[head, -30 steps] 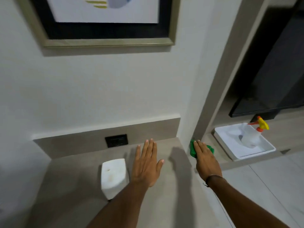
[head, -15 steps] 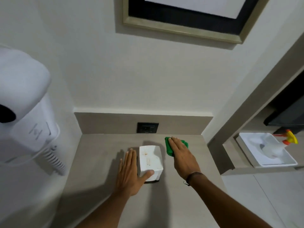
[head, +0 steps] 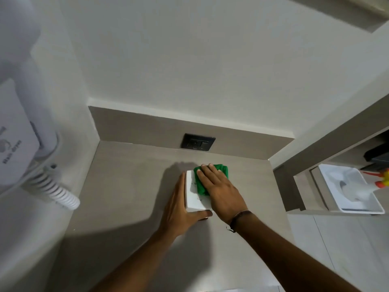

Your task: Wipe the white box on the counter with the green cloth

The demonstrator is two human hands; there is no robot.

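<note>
Green cloth pressed on the white box, centre of the frame.

The right hand [head: 219,190] lies flat, fingers extended, pinning the green cloth [head: 212,178] to the top of the white box [head: 194,199] on the tabletop [head: 130,186]; the left hand [head: 181,209], open, braces the box's left side, thumb across its near edge.

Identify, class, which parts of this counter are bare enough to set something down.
The counter is bare between the left wall and the left hand, and along the near edge. It is crowded where both hands work: the right hand presses the green cloth on the white box.
</note>
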